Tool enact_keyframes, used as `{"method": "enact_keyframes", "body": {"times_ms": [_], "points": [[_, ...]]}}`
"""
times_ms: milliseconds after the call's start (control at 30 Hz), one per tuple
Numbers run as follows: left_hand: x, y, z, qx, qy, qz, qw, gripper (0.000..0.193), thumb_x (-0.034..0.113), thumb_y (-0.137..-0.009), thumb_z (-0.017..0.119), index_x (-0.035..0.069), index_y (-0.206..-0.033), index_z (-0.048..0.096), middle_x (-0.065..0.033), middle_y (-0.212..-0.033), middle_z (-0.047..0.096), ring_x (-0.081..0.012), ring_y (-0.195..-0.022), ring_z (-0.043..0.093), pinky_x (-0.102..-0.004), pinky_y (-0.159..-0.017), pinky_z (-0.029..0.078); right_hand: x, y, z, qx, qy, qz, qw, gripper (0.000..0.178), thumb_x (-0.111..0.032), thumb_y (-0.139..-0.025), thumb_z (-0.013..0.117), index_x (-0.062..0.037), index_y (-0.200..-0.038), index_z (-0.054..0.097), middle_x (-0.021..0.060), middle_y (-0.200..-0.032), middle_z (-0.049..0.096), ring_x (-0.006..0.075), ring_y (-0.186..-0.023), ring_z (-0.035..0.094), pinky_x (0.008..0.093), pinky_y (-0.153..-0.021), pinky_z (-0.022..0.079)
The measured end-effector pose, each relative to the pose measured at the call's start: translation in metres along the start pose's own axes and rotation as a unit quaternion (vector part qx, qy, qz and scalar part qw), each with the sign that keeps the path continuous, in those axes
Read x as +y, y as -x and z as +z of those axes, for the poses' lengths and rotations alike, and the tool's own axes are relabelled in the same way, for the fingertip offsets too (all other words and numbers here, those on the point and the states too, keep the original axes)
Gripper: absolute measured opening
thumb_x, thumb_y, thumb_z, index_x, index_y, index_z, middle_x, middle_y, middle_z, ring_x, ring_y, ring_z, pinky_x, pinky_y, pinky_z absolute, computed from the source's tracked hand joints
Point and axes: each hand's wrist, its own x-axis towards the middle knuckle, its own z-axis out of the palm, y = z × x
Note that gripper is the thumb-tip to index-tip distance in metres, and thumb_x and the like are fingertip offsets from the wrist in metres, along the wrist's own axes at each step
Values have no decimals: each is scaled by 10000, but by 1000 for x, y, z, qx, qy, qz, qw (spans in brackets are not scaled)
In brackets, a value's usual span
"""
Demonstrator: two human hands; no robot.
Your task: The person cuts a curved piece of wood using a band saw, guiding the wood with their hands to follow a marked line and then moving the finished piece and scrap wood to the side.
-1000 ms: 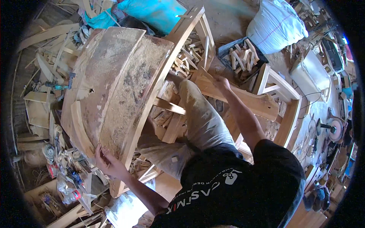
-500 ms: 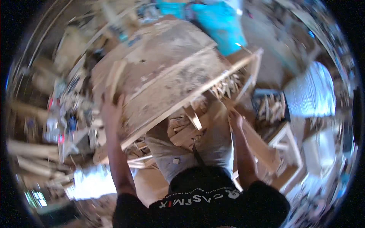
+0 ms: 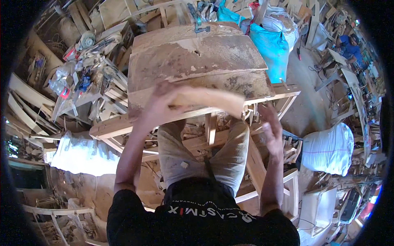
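Here, white sack (image 3: 84,153) lying on floor at far left beside wood offcuts. Left hand (image 3: 158,107) gripping curved pale wood piece (image 3: 209,100), fingers wrapping its left end, piece crossing in front of dusty wooden tabletop (image 3: 197,57). Right hand (image 3: 271,125) hovering open, fingers spreading, touching nothing, just off piece's right end. Blue sack (image 3: 269,45) standing behind, second white sack (image 3: 328,149) sitting far right.
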Motion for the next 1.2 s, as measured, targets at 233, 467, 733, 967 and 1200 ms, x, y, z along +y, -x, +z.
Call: {"method": "enact_keyframes", "body": {"times_ms": [233,467,733,967,1200], "points": [[31,-1,15,-1,-47,179,983,554,133,-818,810,170,-1349,654,-58,-1448,593,-271,-1368,545,-527,-1242,318,-11,15,45,-135,218,55,965,378,-143,-904,809,18,-1223,684,124,-1109,752,203,-984,725,358,-836,575],[1,14,2,209,-21,-21,978,555,115,-884,791,143,-1409,612,-178,-1560,455,-393,-1445,449,-482,-1162,418,-25,-18,55,127,424,-257,859,470,6,-884,739,-32,-1345,654,165,-1045,717,367,-896,709,447,-749,583],[-21,23,18,221,8,-81,972,517,106,-919,734,106,-1417,593,-220,-1491,525,-408,-1391,511,-476,-1111,464,20,-57,93,83,101,55,990,426,-183,-1000,709,44,-1351,626,174,-1031,752,145,-928,686,320,-810,566],[-56,-39,19,236,-19,-48,970,473,146,-960,682,92,-1419,581,-250,-1422,560,-449,-1347,525,-479,-1107,461,10,-73,125,-133,357,-148,913,991,-351,-817,875,-83,-1615,353,267,-1658,277,457,-1541,269,494,-1241,325],[-127,-156,65,230,1,-189,955,427,218,-996,583,69,-1396,588,-286,-1387,572,-469,-1310,530,-523,-1114,436,13,-80,116,-166,403,-176,882,1031,-349,-715,928,-49,-1565,427,268,-1635,319,460,-1509,345,512,-1202,397]]}}
